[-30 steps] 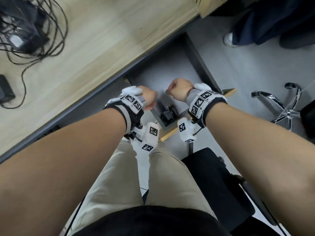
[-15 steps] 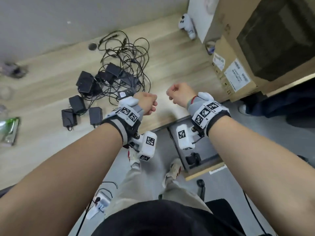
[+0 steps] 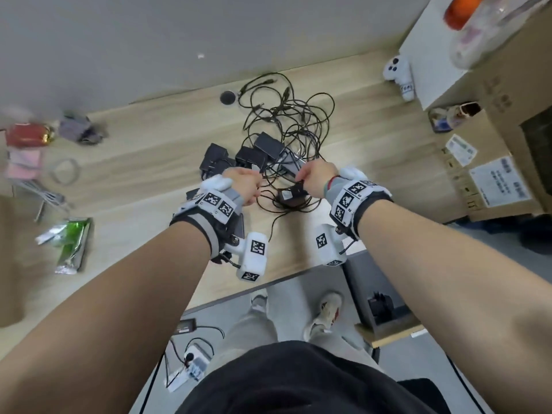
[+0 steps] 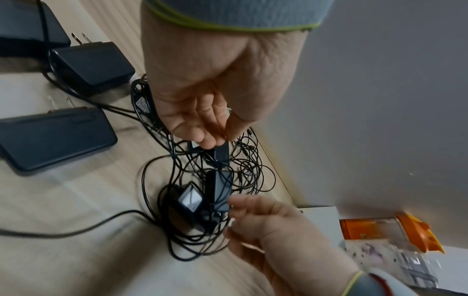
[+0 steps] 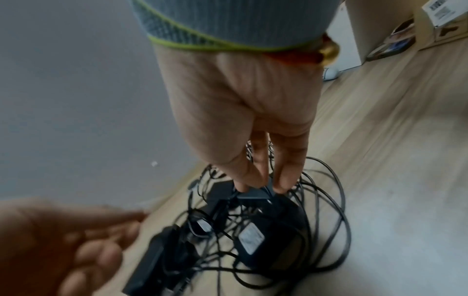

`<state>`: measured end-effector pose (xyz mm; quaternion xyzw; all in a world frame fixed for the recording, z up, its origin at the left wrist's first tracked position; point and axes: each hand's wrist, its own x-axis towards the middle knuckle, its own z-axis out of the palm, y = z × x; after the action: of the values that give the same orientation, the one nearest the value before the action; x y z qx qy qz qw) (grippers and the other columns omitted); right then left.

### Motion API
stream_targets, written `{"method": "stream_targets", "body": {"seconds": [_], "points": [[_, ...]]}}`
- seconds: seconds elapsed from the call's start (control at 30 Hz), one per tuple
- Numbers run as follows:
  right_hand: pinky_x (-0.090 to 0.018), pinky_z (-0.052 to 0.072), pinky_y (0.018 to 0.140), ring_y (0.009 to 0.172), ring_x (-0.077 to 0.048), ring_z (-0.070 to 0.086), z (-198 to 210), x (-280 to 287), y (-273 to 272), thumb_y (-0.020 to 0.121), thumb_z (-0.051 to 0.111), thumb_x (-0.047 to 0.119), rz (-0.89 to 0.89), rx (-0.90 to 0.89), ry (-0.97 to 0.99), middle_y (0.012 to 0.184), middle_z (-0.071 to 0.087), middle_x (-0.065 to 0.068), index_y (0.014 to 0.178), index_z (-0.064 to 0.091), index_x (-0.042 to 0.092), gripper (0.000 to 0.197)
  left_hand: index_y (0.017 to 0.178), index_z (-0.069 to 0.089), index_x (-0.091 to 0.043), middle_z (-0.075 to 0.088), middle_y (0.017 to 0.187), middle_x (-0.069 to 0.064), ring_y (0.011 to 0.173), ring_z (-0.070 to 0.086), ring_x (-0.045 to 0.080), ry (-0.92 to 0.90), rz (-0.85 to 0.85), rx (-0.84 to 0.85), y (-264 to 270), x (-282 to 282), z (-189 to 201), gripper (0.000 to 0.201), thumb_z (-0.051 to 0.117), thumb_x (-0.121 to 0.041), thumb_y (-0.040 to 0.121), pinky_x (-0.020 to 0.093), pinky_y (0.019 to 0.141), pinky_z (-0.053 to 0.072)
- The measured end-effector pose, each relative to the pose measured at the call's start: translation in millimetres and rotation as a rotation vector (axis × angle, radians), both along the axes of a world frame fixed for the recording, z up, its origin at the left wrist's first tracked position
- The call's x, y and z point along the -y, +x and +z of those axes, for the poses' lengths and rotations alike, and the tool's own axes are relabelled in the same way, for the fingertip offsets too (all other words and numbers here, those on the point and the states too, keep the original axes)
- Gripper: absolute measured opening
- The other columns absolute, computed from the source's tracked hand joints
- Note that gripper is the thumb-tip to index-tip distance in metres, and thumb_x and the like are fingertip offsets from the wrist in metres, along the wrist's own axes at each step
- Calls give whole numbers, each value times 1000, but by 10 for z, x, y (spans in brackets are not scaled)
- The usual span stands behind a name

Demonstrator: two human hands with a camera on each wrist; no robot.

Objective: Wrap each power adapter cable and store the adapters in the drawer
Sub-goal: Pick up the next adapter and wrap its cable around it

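Several black power adapters lie in a tangle of black cables on the wooden desk. My right hand reaches down into the pile, and its fingertips pinch the top edge of one adapter. My left hand hovers just left of it with its fingers loosely curled over the cables, holding nothing. More adapters lie to its left. The drawer stands open below the desk's right end, with one wrapped adapter inside.
Cardboard boxes and a white box crowd the desk's right end, beside a small white toy. Snack packets and other small items lie at the left. A power strip and my feet are on the floor below.
My view has swung up from the open drawer to the desktop. Both hands rose from the drawer to the adapter pile, and the right one now pinches an adapter.
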<state>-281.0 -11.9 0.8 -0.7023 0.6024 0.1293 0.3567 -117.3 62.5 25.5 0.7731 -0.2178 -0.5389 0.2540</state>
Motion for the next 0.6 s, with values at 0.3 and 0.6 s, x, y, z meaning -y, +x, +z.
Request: {"method": "stream_targets", "body": {"seconds": [0.3, 0.6], "points": [[-27, 50, 85, 109, -23, 62, -320, -22, 107, 88, 60, 23, 210, -262, 65, 127, 60, -1, 127, 59, 33, 40, 91, 61, -12, 57, 69, 2, 54, 53, 11, 32, -35, -47, 309, 158, -158, 10, 56, -4, 93, 14, 35, 42], [-24, 45, 73, 88, -20, 58, 318, 340, 105, 70, 80, 33, 191, -22, -16, 96, 63, 2, 105, 67, 24, 38, 82, 67, -22, 62, 69, -5, 67, 58, 15, -162, -112, 97, 154, 358, 187, 6, 70, -21, 88, 21, 61, 50]]}}
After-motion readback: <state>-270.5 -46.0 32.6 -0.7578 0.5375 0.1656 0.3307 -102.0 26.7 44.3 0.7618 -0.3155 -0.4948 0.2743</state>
